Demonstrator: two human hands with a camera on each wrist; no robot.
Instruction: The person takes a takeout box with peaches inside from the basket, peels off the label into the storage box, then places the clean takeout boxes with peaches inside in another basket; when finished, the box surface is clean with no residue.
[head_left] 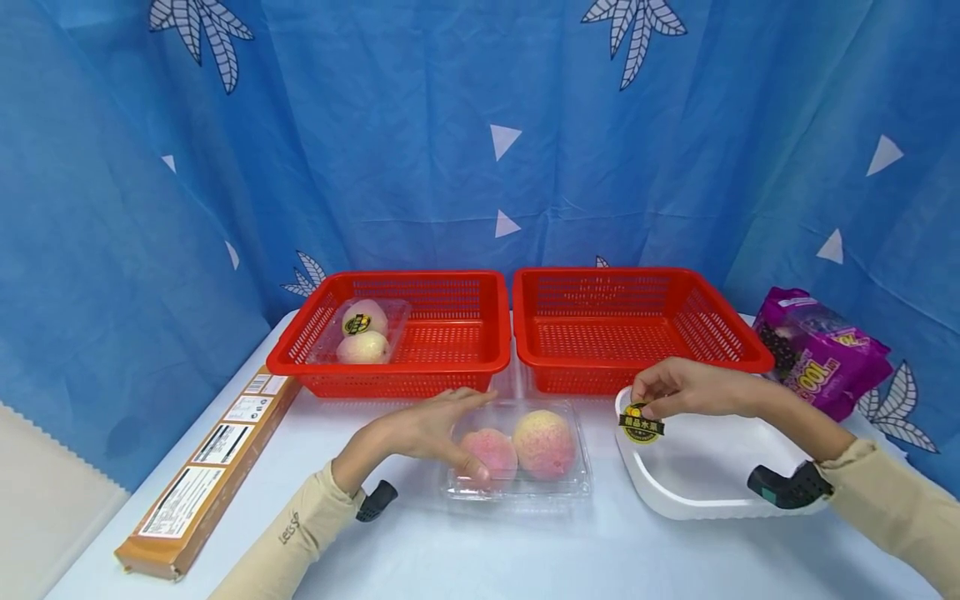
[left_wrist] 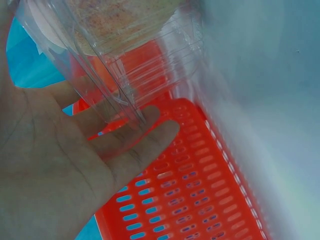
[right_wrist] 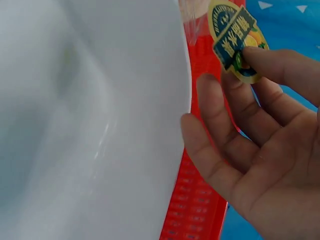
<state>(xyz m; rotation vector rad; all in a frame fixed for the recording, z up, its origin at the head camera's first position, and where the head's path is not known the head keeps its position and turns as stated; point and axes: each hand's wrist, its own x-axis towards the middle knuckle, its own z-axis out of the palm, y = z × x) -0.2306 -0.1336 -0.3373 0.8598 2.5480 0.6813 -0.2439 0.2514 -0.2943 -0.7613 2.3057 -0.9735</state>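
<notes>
My left hand (head_left: pixel 431 429) spans the left end of a clear plastic clamshell box (head_left: pixel 551 487), thumb at its near side and fingers toward the far side. Inside the box lie two pink-and-yellow peaches (head_left: pixel 545 446). In the left wrist view, the fingers (left_wrist: pixel 145 150) lie along the clear box wall. To the right, my right hand (head_left: pixel 693 390) pinches a black-and-gold oval label sticker (head_left: pixel 642 427) between thumb and fingertips. It hangs over the left rim of a white tub (head_left: pixel 720 504). The right wrist view shows the sticker's printed face beside the tub wall (right_wrist: pixel 145 125).
Behind stand two red plastic baskets; the left basket (head_left: pixel 397 382) holds another clear box of peaches (head_left: pixel 363 346) bearing a similar sticker (head_left: pixel 358 324). The right basket (head_left: pixel 637 367) is beside it. A long brown carton (head_left: pixel 206 475) lies at left, a purple bag (head_left: pixel 821 354) at right.
</notes>
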